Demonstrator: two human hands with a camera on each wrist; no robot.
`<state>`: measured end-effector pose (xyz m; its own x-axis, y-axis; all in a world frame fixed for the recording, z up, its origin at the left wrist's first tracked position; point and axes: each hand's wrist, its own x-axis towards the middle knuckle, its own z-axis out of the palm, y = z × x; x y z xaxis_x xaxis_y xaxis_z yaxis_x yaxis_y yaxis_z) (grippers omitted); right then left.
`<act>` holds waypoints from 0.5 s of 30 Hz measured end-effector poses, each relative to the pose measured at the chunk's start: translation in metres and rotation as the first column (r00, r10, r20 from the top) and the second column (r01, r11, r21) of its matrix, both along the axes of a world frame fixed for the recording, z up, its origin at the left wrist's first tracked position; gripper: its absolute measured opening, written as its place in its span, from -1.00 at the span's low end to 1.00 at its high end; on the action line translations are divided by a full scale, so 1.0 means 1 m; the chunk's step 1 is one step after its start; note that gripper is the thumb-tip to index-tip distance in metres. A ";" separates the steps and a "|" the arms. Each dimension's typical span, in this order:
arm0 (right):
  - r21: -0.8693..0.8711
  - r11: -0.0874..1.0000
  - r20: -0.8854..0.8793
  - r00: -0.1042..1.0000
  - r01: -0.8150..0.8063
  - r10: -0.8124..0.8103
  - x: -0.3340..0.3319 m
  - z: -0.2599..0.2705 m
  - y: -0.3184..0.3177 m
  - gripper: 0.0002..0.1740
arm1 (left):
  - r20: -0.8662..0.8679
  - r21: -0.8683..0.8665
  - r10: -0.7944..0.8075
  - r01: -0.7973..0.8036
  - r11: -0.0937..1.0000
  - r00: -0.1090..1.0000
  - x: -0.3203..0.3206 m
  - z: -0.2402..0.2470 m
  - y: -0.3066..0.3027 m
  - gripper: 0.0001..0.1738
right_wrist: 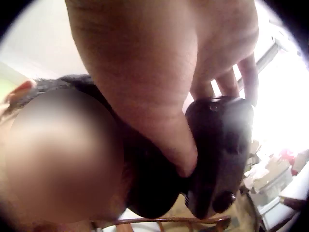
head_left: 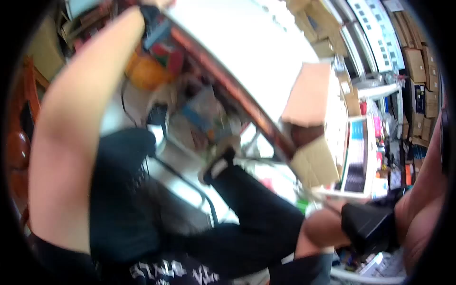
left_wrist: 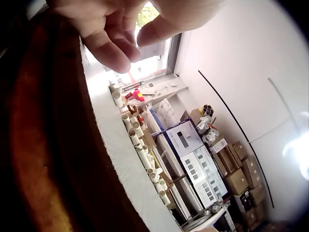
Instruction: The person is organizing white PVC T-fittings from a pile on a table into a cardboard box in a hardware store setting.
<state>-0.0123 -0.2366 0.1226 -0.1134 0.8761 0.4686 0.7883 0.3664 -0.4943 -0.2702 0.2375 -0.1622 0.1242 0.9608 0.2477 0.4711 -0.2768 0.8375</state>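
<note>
My right hand (right_wrist: 178,72) is raised to the head and grips a black head-worn camera (right_wrist: 219,159), thumb on the near side and fingers over its top. In the head view the right hand (head_left: 422,209) shows only in part at the right edge, behind the black wrist camera (head_left: 370,225). My left arm stretches far forward to the white tabletop (head_left: 228,42). In the left wrist view the left hand (left_wrist: 125,26) hangs at the table's edge, fingers loosely bent, nothing between thumb and fingers.
An open cardboard box (head_left: 316,161) stands at the table's right end. Under the table lie an orange bag (head_left: 147,71) and assorted clutter near the legs. Shelves with stacked cartons (head_left: 415,66) line the far side. Several white rolls (left_wrist: 140,150) lie beyond the table.
</note>
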 end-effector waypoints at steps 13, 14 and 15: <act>-0.121 0.982 0.270 0.957 0.144 -0.107 0.036 -0.001 0.098 -0.21 | 0.598 -0.191 0.036 0.100 0.976 0.800 0.054 -0.028 -0.006 -0.86; -0.139 0.980 0.292 0.952 0.140 -0.094 0.032 -0.004 0.104 -0.21 | 0.664 -0.234 0.050 0.144 0.962 0.747 0.042 -0.032 -0.008 -0.86; -0.148 0.980 0.313 0.947 0.131 -0.079 0.024 -0.004 0.112 -0.21 | 0.646 -0.233 0.011 0.184 0.955 0.763 0.025 -0.024 -0.011 -0.85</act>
<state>0.0118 -0.1249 0.1184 -0.1312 0.9527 0.2743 0.9398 0.2075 -0.2713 -0.2453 0.2267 -0.1866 0.1183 0.9923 0.0361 -0.2101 -0.0106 0.9776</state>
